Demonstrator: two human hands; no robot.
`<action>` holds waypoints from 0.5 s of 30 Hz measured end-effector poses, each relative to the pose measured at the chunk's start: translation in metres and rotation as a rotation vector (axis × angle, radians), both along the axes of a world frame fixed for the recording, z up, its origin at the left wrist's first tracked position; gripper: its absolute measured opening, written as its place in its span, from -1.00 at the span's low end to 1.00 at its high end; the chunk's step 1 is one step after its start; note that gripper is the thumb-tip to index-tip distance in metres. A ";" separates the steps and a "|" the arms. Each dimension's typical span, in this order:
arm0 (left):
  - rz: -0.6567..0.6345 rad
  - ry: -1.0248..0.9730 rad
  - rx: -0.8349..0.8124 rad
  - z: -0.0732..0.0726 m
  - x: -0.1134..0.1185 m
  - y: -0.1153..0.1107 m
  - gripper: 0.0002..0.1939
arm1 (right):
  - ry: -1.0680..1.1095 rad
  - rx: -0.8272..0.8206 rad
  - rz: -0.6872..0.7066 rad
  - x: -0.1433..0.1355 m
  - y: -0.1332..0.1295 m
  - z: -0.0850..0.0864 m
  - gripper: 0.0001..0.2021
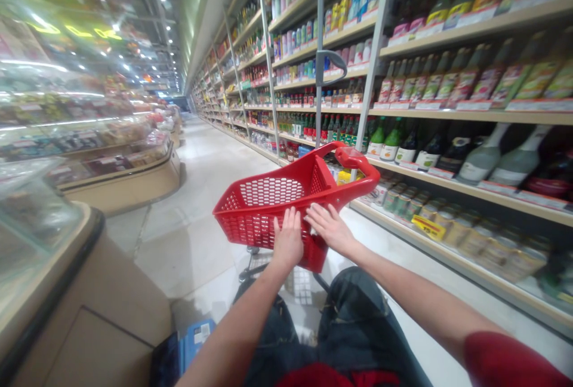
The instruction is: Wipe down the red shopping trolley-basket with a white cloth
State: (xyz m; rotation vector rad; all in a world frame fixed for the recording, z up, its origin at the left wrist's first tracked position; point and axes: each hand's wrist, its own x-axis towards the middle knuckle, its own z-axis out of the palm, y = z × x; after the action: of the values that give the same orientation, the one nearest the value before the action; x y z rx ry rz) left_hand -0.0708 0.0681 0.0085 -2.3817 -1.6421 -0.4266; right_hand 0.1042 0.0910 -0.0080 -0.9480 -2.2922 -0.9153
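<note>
A red plastic shopping cart (250, 203) stands side-on just in front of my knees, its handle (364, 172) pointing to the right. My left hand (289, 237) lies against the near side wall of the basket, fingers stretched out. Close beside it, my right hand (329, 229) rests on the same side nearer the handle, its fingers spread and straight. Neither hand is wrapped round anything. Through the mesh the basket's inside looks bare, though its bottom is partly hidden.
Long shelves (447, 113) of bottles, cans and jars line the right side. A curved display counter (111, 291) stands close on the left, with a blue box (197, 339) on the floor by it. A grey pole (319, 28) rises behind the cart. The aisle floor (192, 166) runs ahead.
</note>
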 end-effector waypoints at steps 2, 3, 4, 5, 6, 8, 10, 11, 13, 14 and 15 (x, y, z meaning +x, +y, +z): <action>-0.017 0.014 -0.012 -0.003 0.000 -0.002 -0.34 | -0.034 -0.009 0.015 0.000 -0.006 -0.010 -0.65; -0.017 0.018 -0.011 -0.004 0.001 -0.001 -0.34 | -0.031 -0.004 0.019 0.000 -0.008 -0.010 -0.65; -0.013 0.018 -0.005 -0.003 0.001 -0.001 -0.34 | -0.012 0.008 0.020 0.000 -0.009 -0.006 -0.65; -0.009 0.015 0.007 -0.001 0.001 0.000 -0.33 | 0.021 0.026 0.015 0.000 -0.009 0.001 -0.63; -0.006 0.009 0.022 0.001 0.002 0.002 -0.32 | 0.060 0.045 0.005 0.000 -0.007 0.011 -0.62; -0.009 -0.005 0.049 0.007 0.005 0.004 -0.32 | 0.138 0.079 -0.025 0.001 -0.002 0.031 -0.60; -0.015 -0.014 0.061 0.012 0.007 0.004 -0.32 | 0.173 0.093 -0.048 0.001 0.004 0.042 -0.59; -0.018 -0.015 0.062 0.013 0.008 0.004 -0.32 | 0.171 0.090 -0.054 0.001 0.005 0.042 -0.59; -0.025 -0.012 0.060 0.013 0.008 0.002 -0.32 | 0.138 0.077 -0.052 0.000 0.005 0.032 -0.59; -0.028 -0.009 0.057 0.012 0.008 0.002 -0.32 | 0.113 0.070 -0.043 0.000 0.003 0.024 -0.60; -0.031 -0.006 0.054 0.011 0.008 0.001 -0.33 | 0.087 0.066 -0.031 0.000 0.001 0.017 -0.61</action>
State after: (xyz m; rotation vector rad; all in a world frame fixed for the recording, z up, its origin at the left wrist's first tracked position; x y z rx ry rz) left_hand -0.0628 0.0692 0.0192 -2.3712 -1.5776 -0.4777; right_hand 0.1047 0.0921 0.0087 -0.9782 -2.1665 -0.9380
